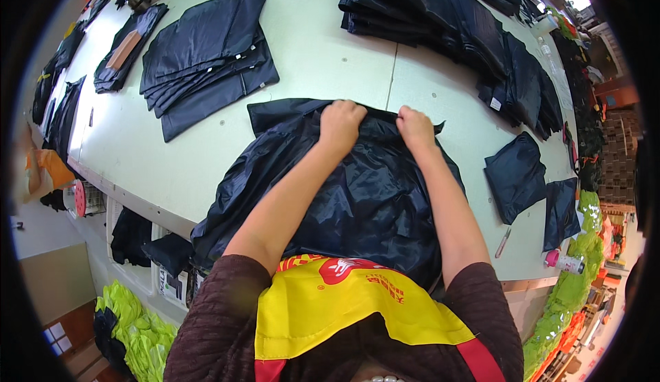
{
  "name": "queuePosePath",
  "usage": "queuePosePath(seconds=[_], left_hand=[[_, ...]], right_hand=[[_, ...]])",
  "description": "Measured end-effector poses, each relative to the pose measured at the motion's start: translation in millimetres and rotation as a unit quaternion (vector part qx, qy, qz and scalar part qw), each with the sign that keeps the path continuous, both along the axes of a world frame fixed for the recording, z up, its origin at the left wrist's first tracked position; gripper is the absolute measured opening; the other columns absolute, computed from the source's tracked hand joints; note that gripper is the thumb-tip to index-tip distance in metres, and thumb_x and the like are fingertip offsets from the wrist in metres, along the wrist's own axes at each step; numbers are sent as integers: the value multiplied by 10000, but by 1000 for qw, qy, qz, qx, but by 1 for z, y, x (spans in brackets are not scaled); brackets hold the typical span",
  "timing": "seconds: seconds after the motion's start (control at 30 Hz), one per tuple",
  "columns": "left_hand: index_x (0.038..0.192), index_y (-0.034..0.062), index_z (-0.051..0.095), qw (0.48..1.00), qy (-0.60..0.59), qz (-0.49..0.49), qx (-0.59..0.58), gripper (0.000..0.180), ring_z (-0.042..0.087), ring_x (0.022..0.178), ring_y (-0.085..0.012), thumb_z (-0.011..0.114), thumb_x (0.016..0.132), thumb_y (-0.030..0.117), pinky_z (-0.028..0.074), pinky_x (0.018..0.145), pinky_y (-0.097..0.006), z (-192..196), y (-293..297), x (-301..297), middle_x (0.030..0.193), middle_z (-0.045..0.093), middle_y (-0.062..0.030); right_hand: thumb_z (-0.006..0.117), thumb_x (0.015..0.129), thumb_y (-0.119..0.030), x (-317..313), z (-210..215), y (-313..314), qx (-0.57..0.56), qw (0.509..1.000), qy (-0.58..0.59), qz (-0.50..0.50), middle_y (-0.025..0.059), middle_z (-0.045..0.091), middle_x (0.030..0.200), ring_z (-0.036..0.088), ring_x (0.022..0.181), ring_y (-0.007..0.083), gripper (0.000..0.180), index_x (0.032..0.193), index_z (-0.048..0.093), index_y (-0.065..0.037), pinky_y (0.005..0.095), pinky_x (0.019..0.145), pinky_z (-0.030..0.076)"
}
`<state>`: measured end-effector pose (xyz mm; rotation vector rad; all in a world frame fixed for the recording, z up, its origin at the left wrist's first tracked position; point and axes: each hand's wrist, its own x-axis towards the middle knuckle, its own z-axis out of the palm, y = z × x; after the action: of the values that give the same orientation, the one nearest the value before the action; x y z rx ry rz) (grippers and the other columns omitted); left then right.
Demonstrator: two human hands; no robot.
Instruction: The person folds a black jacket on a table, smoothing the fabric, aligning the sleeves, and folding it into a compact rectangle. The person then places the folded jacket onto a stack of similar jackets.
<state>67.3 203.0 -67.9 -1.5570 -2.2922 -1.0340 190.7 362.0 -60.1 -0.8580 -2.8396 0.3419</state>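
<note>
Both hands, the left hand (pixel 340 122) and the right hand (pixel 414 126), clench the far edge of a dark navy, glossy thin-fabric garment (pixel 357 196) on the pale tabletop (pixel 330 59); it is probably light, limp and slippery, best gripped by bunched edges.

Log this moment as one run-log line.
left hand: grips shiny navy garment | right hand: grips same edge | surface: pale table

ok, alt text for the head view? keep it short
Looking down, both hands, left and right, grip the far edge of a dark navy garment spread on a pale table. Stacks of similar navy pieces lie further back, and a folded piece sits to the right.
</note>
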Motion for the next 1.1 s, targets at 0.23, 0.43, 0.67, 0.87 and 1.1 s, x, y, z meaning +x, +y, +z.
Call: queuePosePath(seconds=[0.23,0.43,0.67,0.87,1.1], left_hand=[[1016,22,613,978,9,-207,27,253,577,931,-274,584,777,101,455,818,-372,-10,16,44,957,610,-104],[884,39,680,991,-26,-83,-99,247,597,863,-292,612,804,262,482,755,-388,-8,29,50,866,639,-119],[843,103,706,979,-163,10,-125,232,613,814,-299,657,753,311,474,715,-418,2,42,56,836,659,-118],[791,129,690,975,-146,38,-162,157,642,766,-284,656,753,278,476,666,-416,7,60,64,785,670,-85],[789,121,659,984,-119,33,-130,137,625,757,-271,605,770,245,462,667,-416,6,52,55,781,651,-73]], right_hand=[[580,796,-152,8,-2,10,-53,998,-21,34,187,636,796,616,790,381,108,824,586,-48,458,697,494],[568,734,-43,-3,55,24,33,965,-165,202,211,647,841,637,819,364,112,808,645,-9,429,707,513],[557,748,-93,-2,39,23,-77,983,-148,71,199,646,861,622,857,358,132,816,636,-12,411,715,504],[631,760,-157,23,3,36,-197,980,-6,28,179,650,857,625,797,321,185,876,643,-14,372,708,490],[600,759,-117,9,68,36,-190,968,-90,138,200,655,855,629,836,343,154,848,655,-3,386,739,496]])
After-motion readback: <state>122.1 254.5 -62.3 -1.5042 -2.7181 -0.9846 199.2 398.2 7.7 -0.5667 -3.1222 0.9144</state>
